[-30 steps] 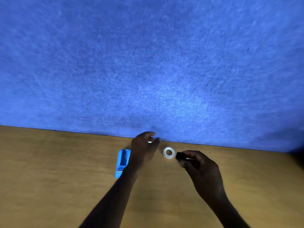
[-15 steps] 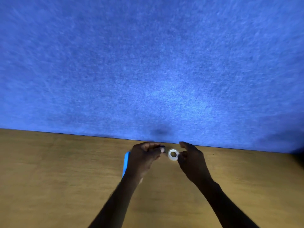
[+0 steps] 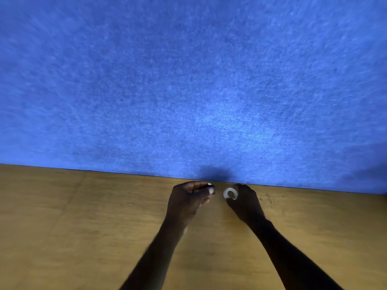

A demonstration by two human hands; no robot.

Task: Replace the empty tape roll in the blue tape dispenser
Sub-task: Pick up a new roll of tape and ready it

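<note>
A blue felt-textured wall panel fills the upper part of the view, meeting a tan wooden surface that carries both forearms. The hands sit close together near the surface's far edge. The right hand holds a small white ring-shaped tape roll at its fingertips, the roll's open centre facing the camera — it is just left of that hand's knuckles. The left hand is curled narrow, thumb and forefinger pinched on a small dark piece, too small to identify. A narrow gap separates that pinch from the roll. The blue dispenser does not show.
</note>
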